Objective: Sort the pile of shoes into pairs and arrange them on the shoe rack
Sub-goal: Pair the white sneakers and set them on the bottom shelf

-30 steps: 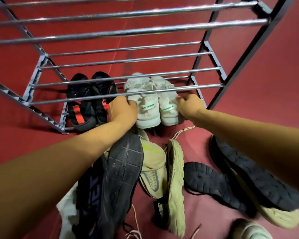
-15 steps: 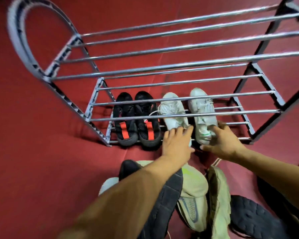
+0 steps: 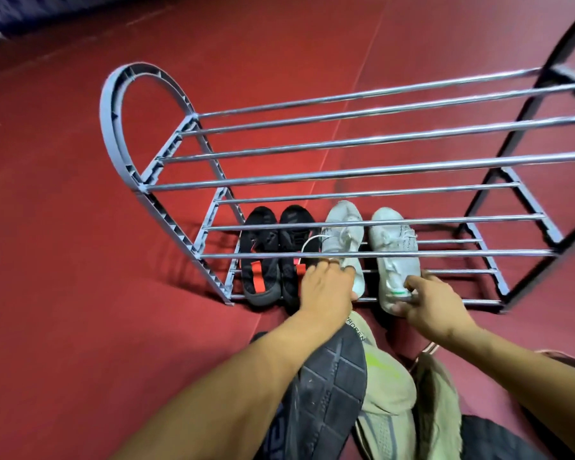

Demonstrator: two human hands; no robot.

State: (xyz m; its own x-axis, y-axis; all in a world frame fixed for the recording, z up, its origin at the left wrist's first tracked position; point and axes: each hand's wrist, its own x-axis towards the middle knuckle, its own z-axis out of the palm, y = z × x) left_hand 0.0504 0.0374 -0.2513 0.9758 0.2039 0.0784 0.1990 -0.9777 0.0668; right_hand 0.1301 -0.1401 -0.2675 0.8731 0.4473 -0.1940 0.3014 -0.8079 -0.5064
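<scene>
Placement step underway: left hand [image 3: 326,287] and right hand [image 3: 429,302], fingers curled on the heels, are seating the white pair [image 3: 369,240] beside the black pair [image 3: 276,254] on the shoe rack [image 3: 346,175]'s bottom rail at centre frame; next probably calling for matching from the pile [image 3: 372,393] on red floor [image 3: 80,293] at lower centre.

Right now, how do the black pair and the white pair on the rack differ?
The black pair has red-orange straps and nobody touches it; the white pair has laces, and the hands, left and right, hold its heels. Both stand on the shoe rack's bottom shelf, toes pointing away.
</scene>
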